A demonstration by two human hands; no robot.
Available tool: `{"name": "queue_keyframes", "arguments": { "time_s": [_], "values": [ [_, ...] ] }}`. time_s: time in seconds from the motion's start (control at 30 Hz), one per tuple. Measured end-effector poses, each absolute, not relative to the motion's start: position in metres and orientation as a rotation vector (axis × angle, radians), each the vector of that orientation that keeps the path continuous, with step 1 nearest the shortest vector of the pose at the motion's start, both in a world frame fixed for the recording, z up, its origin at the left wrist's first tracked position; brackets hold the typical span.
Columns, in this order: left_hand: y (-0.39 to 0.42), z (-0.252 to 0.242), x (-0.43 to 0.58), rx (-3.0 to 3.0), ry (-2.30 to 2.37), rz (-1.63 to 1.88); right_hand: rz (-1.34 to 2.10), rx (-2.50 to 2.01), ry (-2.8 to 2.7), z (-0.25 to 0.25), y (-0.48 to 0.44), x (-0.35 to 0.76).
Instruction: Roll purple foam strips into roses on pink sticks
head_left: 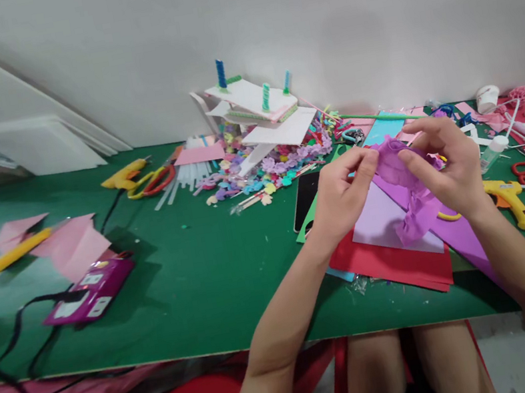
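Tabletop (177, 259) — hands (345, 188) (450, 163) pinched on purple paper (391, 167)

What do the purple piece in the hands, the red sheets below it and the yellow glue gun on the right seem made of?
Purple piece: probably crepe paper, matte; it looks thin and crumpled.
Red sheets: card or thin foam, fairly matte; flat, straight-edged.
Glue gun: likely hard plastic, smooth; rigid, evenly coloured body.

A crinkled purple strip (392, 168), thin and papery, is raised at three o'clock from the view's centre, pinched between left fingers (366, 168) and right fingers (422, 174). Its top is gathered into ruffled folds; its crumpled tail hangs toward six o'clock.
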State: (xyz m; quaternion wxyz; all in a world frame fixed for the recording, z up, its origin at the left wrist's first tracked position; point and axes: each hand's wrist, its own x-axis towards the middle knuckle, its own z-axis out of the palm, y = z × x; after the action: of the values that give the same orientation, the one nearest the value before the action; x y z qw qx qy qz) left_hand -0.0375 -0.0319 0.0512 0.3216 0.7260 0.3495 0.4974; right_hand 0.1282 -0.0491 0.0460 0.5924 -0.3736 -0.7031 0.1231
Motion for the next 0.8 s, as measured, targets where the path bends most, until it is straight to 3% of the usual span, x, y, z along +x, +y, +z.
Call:
{"name": "queue_keyframes", "arguments": {
  "time_s": [0.3, 0.8],
  "values": [
    [-0.0303, 0.0475, -0.0379, 1.692, 0.844, 1.363, 0.619, -0.899, -1.716, 0.0533, -0.0486, 0.1366],
    [-0.0305, 0.0452, -0.0387, 1.726, 0.774, 1.405, 0.633, -0.917, -1.653, 0.0549, -0.0492, 0.1362]
  ]
}}
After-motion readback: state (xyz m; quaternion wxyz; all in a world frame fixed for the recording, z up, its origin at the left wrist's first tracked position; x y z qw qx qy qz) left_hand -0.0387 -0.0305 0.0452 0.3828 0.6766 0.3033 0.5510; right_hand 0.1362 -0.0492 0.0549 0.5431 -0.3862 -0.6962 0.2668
